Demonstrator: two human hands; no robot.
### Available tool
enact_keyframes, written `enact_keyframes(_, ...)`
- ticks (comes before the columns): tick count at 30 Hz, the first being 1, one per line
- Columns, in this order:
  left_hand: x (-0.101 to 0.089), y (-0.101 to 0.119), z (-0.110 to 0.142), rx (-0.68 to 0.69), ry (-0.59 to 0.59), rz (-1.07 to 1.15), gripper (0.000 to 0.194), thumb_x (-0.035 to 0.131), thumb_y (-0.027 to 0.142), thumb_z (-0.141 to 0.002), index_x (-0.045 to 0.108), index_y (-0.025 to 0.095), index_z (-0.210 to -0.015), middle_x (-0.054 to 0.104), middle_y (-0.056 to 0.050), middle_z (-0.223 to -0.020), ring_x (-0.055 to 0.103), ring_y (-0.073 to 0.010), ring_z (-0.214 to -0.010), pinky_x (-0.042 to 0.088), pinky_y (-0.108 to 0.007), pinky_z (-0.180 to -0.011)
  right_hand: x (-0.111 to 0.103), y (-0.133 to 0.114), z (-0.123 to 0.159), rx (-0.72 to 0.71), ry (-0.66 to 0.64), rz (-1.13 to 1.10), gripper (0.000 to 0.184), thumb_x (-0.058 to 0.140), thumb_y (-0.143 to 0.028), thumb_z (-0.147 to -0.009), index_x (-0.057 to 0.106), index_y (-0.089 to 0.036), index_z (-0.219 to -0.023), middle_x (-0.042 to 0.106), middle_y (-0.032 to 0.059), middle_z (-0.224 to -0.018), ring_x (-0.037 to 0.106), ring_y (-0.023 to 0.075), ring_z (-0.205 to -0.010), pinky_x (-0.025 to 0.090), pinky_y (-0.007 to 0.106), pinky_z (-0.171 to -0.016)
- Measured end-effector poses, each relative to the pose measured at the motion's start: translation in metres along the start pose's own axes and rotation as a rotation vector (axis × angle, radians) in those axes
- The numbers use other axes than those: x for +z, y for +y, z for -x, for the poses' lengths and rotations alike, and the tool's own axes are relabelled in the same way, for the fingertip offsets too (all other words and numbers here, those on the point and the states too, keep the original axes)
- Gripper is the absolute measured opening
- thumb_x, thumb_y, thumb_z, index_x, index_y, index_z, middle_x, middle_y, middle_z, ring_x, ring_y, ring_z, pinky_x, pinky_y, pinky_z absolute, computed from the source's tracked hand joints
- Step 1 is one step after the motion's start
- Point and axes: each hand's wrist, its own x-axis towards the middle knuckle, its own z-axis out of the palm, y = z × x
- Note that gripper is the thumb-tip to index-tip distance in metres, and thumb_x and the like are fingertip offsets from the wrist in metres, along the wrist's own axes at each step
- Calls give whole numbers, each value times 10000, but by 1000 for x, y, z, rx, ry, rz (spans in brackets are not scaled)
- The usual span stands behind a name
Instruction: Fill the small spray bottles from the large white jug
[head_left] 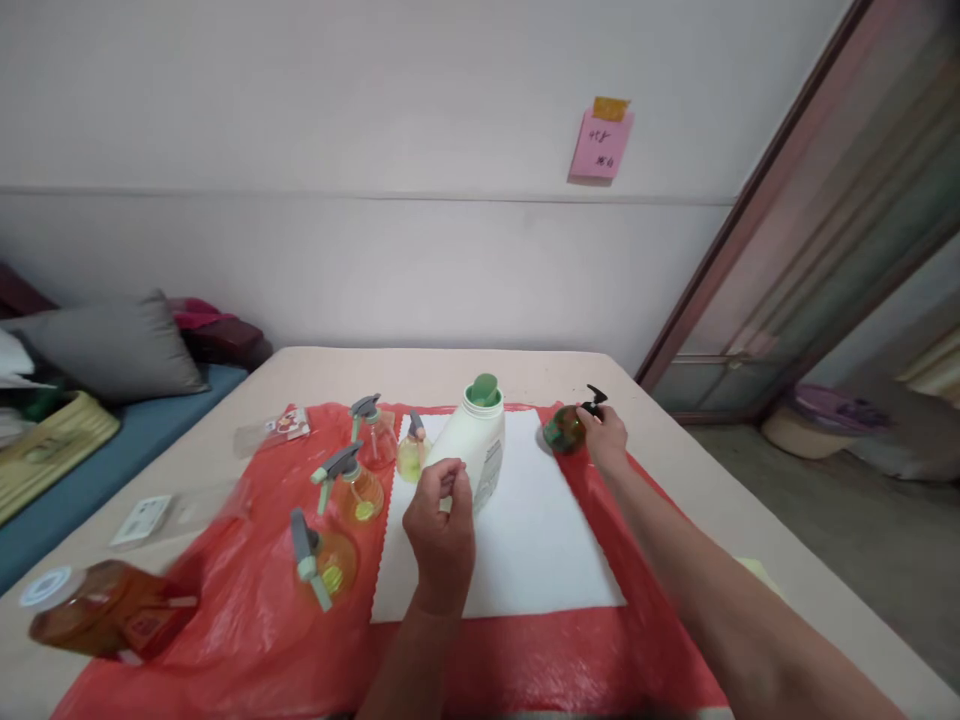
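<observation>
The right hand [606,437], right of the center of the frame, grasped the dark pump bottle [567,429] near its neck, with its fingers closed around the part below the black pump head. The bottle was at the upper right corner of the white mat [536,570]; whether its base touched the surface below could not be told. The left hand [441,520], at the center, was loosely clenched in front of the white jug [469,440], its thumb close to the curled fingers; whether anything lay between them could not be told. The jug stood on the mat, a green cup [484,389] at its mouth.

Three spray bottles [327,562] formed a row on the red sheet [247,610], left of the mat; a smaller yellow bottle [412,458] occupied the mat's upper left corner. An amber jar [109,608] with a white lid appeared at lower left. The sheet covered part of the pale counter [360,370]. A pink note [602,143] hung on the wall [375,120], upper right.
</observation>
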Motion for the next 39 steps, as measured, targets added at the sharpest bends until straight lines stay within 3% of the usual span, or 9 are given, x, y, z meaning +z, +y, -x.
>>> enact_keyframes(5, 11, 9, 14, 222, -202, -30, 213, 623, 291, -917, 643, 204, -1110, 745, -66, -990, 722, -175, -843, 603, -296, -765, -35, -37, 67, -68, 25, -244, 404, 694, -566, -766, 669, -195, -925, 679, 9, -868, 604, 167, -819, 488, 312, -766)
enact_keyframes(10, 27, 9, 35, 509, -357, -213, 952, 886, 343, -676, 390, 205, -1476, 476, -226, -1479, 524, -371, -1349, 518, -544, -1049, -46, -71, 144, 74, -119, -651, 385, 773, -556, -733, 683, -206, -863, 712, 1, -842, 638, 145, -764, 522, 279, -713)
enact_keyframes(18, 24, -1, 44, 672, -328, -213, 687, 793, 246, -751, 502, 278, -1372, 556, -171, -1371, 565, -336, -1258, 482, -556, -1056, -58, -73, 170, 150, -231, -700, 352, 825, -502, -699, 780, -211, -891, 784, 61, -946, 706, 208, -899, 567, 325, -839)
enact_keyframes(20, 24, 4, 45, 484, -404, -104, 685, 821, 272, -693, 561, 274, -1326, 606, -148, -1328, 586, -341, -1231, 470, -552, -1063, -65, -70, 165, 156, -261, -689, 338, 828, -485, -697, 785, -202, -877, 789, 74, -953, 714, 221, -902, 569, 336, -834)
enact_keyframes(23, 26, 15, 48, -85, -596, 197, 724, 850, 308, -609, 609, 241, -1288, 680, -107, -1238, 628, -332, -1159, 501, -487, -1019, -75, -70, 160, 171, -351, -770, 336, 846, -485, -661, 775, -209, -841, 793, 83, -939, 726, 242, -885, 579, 378, -832)
enact_keyframes(27, 32, 22, 57, -858, -759, 766, 599, 749, 458, -723, 641, 179, -1242, 735, -100, -1135, 693, -269, -985, 558, -359, -810, -87, -73, 157, 178, -520, -865, 387, 878, -524, -602, 750, -225, -814, 795, 89, -922, 734, 267, -904, 583, 415, -851)
enact_keyframes(30, 35, 18, 62, -1237, -933, 947, 691, 635, 640, -766, 691, 84, -1172, 763, -163, -1005, 716, -258, -777, 527, -306, -608, -93, -74, 155, 166, -613, -900, 412, 875, -553, -605, 745, -221, -811, 796, 104, -952, 734, 261, -915, 578, 398, -857)
enact_keyframes(34, 35, 12, 62, -1372, -1130, 1008, 822, 523, 744, -785, 714, 15, -1112, 762, -211, -852, 709, -260, -638, 415, -245, -463, -95, -72, 156, 133, -624, -947, 413, 863, -569, -628, 747, -219, -814, 796, 102, -969, 733, 255, -956, 562, 391, -911)
enact_keyframes(39, 31, 18, 62, -1377, -1067, 997, 842, 513, 808, -806, 704, 53, -1125, 760, -211, -936, 719, -244, -696, 522, -288, -586, -91, -70, 156, 153, -534, -946, 391, 843, -562, -662, 746, -220, -823, 796, 96, -964, 734, 252, -964, 566, 397, -918)
